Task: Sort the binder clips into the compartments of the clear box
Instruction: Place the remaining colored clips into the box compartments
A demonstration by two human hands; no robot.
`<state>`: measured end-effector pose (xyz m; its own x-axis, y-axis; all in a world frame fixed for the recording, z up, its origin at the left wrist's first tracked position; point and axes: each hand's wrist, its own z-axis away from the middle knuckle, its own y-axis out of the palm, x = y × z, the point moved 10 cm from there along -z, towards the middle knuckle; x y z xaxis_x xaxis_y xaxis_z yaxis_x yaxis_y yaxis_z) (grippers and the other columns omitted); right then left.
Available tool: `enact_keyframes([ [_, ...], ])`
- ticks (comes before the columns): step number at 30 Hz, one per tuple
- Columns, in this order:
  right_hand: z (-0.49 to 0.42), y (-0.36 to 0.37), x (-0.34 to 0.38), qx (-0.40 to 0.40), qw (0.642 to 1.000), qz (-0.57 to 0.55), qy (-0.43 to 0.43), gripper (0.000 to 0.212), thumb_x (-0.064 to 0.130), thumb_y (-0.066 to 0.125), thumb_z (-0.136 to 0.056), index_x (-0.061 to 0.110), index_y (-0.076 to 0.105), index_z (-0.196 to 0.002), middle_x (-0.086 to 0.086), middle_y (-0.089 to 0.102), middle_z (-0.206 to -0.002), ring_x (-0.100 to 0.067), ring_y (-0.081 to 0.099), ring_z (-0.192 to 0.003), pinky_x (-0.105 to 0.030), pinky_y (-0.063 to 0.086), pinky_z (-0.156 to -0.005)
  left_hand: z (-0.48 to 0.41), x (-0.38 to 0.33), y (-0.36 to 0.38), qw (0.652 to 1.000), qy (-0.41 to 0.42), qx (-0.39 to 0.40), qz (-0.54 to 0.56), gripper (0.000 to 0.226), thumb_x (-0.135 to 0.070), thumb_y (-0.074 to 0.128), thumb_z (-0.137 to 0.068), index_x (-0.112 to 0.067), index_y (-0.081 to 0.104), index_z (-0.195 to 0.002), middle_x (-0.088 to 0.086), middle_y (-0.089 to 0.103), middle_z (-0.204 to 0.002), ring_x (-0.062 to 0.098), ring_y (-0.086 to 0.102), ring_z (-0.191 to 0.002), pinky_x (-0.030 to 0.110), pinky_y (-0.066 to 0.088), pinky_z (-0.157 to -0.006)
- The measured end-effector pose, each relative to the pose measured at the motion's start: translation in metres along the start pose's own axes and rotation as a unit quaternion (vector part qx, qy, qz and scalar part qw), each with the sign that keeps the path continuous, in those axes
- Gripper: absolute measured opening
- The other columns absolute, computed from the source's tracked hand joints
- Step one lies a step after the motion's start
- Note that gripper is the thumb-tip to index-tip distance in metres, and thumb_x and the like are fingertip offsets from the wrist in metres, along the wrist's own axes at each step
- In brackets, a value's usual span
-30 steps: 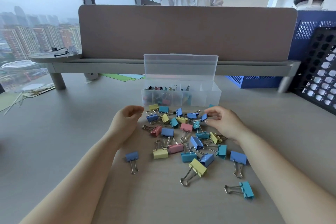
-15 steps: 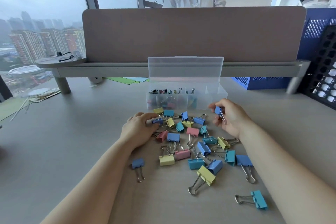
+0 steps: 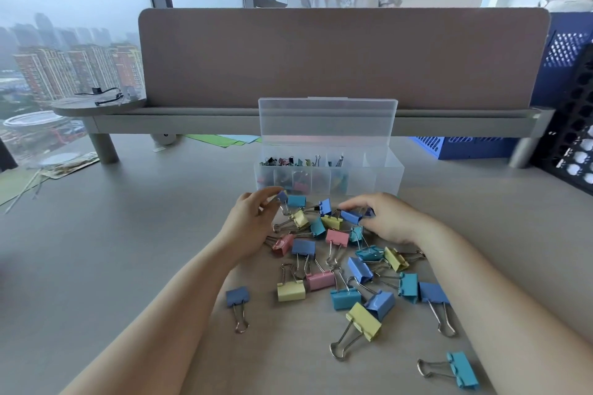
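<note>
Pinching a small blue clip (image 3: pixel 282 196), handles down, the left hand (image 3: pixel 253 221) hovers. The right hand (image 3: pixel 390 218) grips a crosswise blue clip (image 3: pixel 351 216).

Single head view, looking forward-down, close over desk (image 3: pixel 96 234).

Left hand (image 3: pixel 253 225), right hand (image 3: pixel 390 222), both curled

The left hand (image 3: pixel 253 224) and the right hand (image 3: pixel 391 221) are bare. Behind the fingers, the left forearm (image 3: pixel 167 308) and the right forearm (image 3: pixel 500 292) run uncovered to the lower edge of the view, smooth and rounded, broadening away from the fingers. Nail detail is too small to tell.
</note>
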<state>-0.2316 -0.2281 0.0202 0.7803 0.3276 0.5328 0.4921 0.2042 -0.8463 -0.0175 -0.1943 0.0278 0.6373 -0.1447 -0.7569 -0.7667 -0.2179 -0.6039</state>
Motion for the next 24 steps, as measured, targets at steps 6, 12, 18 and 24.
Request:
enact_keyframes([
  [6, 0.005, -0.007, 0.003, -0.012, 0.999, 0.028, -0.011, 0.028, 0.017, 0.064, -0.089, 0.027, 0.060, -0.115, 0.006, 0.058, -0.114, -0.013, 0.054, -0.106, -0.024, 0.040, -0.088, 0.010, 0.009, 0.012, 0.920, -0.150, 0.075, 0.353, 0.029, -0.037, 0.045, -0.098, -0.011, 0.058, -0.101, 0.000, 0.041, -0.073, 0.012, 0.040, -0.066, 0.023, 0.039, -0.062],
  [12, 0.009, -0.019, -0.009, -0.048, 0.922, -0.377, 0.070, 0.014, 0.024, 0.059, -0.090, 0.011, 0.058, -0.091, 0.001, 0.046, -0.074, -0.008, 0.033, -0.052, -0.016, 0.026, -0.042, 0.011, 0.013, 0.000, 0.906, -0.193, 0.027, 0.377, 0.044, -0.050, 0.051, -0.089, -0.009, 0.061, -0.102, 0.000, 0.038, -0.066, 0.011, 0.035, -0.063, 0.022, 0.037, -0.063],
  [18, 0.010, -0.004, 0.003, 0.028, 0.697, -0.712, 0.080, 0.026, 0.036, 0.048, -0.074, 0.011, 0.046, -0.081, -0.006, 0.048, -0.070, -0.013, 0.034, -0.054, -0.015, 0.019, -0.034, 0.010, 0.002, 0.010, 0.815, -0.242, 0.054, 0.524, 0.042, -0.044, 0.044, -0.097, -0.006, 0.057, -0.108, 0.008, 0.062, -0.078, 0.016, 0.054, -0.066, 0.029, 0.048, -0.069],
  [24, 0.004, -0.002, -0.005, -0.004, 0.802, -0.585, 0.124, 0.021, 0.029, 0.061, -0.088, 0.017, 0.050, -0.075, 0.001, 0.046, -0.062, -0.007, 0.040, -0.044, -0.012, 0.027, -0.032, -0.006, -0.005, 0.009, 0.944, -0.165, 0.068, 0.277, 0.038, -0.046, 0.061, -0.086, -0.010, 0.057, -0.098, 0.001, 0.047, -0.073, 0.010, 0.038, -0.057, 0.022, 0.035, -0.053],
])
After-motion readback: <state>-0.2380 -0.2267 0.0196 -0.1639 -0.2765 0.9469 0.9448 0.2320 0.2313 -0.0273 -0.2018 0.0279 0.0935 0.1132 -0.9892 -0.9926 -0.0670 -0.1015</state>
